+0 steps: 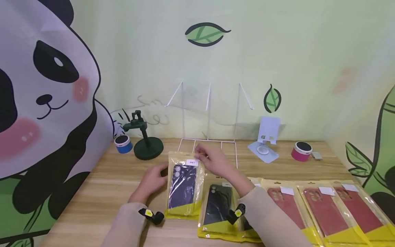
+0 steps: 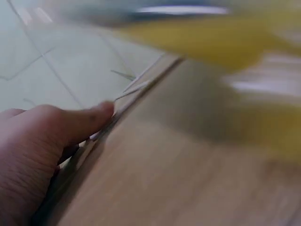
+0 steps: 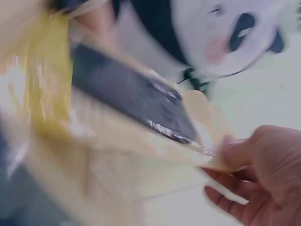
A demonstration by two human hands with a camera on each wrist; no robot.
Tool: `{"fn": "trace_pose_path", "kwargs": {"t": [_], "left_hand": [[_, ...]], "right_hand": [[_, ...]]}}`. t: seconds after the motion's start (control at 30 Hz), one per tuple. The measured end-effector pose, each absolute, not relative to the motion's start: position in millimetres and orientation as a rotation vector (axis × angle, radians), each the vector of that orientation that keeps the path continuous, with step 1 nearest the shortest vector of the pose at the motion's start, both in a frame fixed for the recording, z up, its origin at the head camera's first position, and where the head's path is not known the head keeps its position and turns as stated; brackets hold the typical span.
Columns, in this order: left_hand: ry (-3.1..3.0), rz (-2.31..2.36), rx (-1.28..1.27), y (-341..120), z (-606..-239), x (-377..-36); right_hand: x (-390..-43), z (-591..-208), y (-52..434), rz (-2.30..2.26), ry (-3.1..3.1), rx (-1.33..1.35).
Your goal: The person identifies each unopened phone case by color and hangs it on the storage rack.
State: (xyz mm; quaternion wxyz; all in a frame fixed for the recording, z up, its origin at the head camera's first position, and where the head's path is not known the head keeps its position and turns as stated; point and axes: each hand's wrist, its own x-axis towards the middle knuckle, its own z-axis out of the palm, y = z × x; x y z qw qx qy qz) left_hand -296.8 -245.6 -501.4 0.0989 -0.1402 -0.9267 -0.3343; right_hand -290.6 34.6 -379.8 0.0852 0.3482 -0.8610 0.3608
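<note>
My right hand [image 1: 213, 159] pinches the top right corner of a packaged phone case [image 1: 183, 185]. The dark case sits in a clear-fronted bag with a yellow bottom and a white label. In the right wrist view, thumb and fingers of the right hand [image 3: 268, 165] grip the bag's end, and the dark case [image 3: 131, 92] shows through the plastic. My left hand [image 1: 152, 183] is beside the bag's left edge, its fingertips partly hidden. The left wrist view shows the left hand [image 2: 51, 136] with thumb extended, apart from the blurred yellow bag bottom [image 2: 202, 40].
Another bagged dark case [image 1: 217, 206] lies to the right, followed by several bagged red cases [image 1: 327, 209]. Behind stand a white wire rack [image 1: 210, 140], a dark green stand [image 1: 148, 148], a light blue phone stand [image 1: 269, 130], a blue speaker [image 1: 123, 145] and a pink one [image 1: 300, 152].
</note>
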Motion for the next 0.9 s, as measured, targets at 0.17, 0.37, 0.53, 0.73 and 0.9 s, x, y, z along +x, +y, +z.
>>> {"fn": "trace_pose_path", "kwargs": {"t": [0.17,0.37,0.53,0.73,0.9], "left_hand": [[-2.796,-0.907,-0.460,-241.9,-503.7,-291.6],[-2.833,-0.937,-0.419,-237.4,-500.3,-292.0],[-2.836,-0.950,-0.405,-238.0,-495.1,-293.8],[-2.835,-0.957,-0.396,-238.0,-492.3,-293.8],[-2.843,-0.955,-0.408,-236.6,-492.8,-293.6]], "right_hand": [[-275.9,-320.7,57.1,1.409,-2.252,0.824],[-286.1,-273.9,77.8,1.250,-2.013,0.775],[-300.5,-267.1,80.1,1.088,-2.069,0.748],[-318.7,-267.4,73.9,1.012,-2.138,0.683],[-351.6,-273.8,67.2,1.014,-2.159,0.588]]}}
